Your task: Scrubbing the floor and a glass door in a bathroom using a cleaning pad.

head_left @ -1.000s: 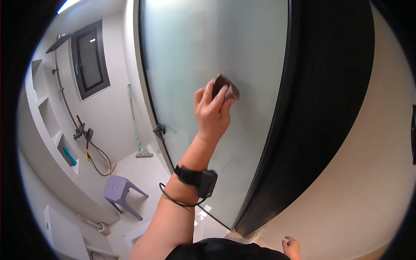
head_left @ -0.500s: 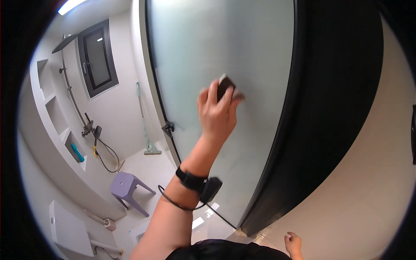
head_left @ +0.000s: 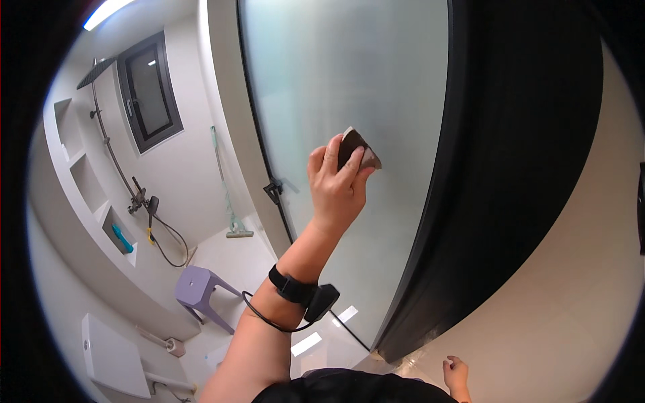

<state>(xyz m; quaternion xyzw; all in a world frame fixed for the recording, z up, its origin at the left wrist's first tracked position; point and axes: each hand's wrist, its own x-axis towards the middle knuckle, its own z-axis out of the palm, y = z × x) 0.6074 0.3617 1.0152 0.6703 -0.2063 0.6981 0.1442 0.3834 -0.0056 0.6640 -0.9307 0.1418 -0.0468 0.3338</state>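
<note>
My left hand (head_left: pixel 339 191) is raised in the middle of the view, its fingers wrapped round a dark brown sponge pad (head_left: pixel 352 145) with a pale, creased lower corner. The pad is at the frosted glass door (head_left: pixel 383 87); whether it presses on the glass I cannot tell. A black strap with a small box (head_left: pixel 301 292) and a cable sits round my left forearm. Low at the right, my right hand (head_left: pixel 457 376) hangs with curled fingers and nothing visible in it, near the foot of the black door frame.
Left of the door are a black handle (head_left: pixel 273 191), a green-handled mop (head_left: pixel 232 221), a purple stool (head_left: pixel 201 285) and a shower set (head_left: pixel 139 200). A white toilet (head_left: pixel 114 352) stands lower left. A wide black panel (head_left: pixel 517 174) rises at the right.
The glass door's handle edge has shifted right in view, and more of the pale strip beside it shows. My left hand stays nearly in place with the pad, now sharper.
</note>
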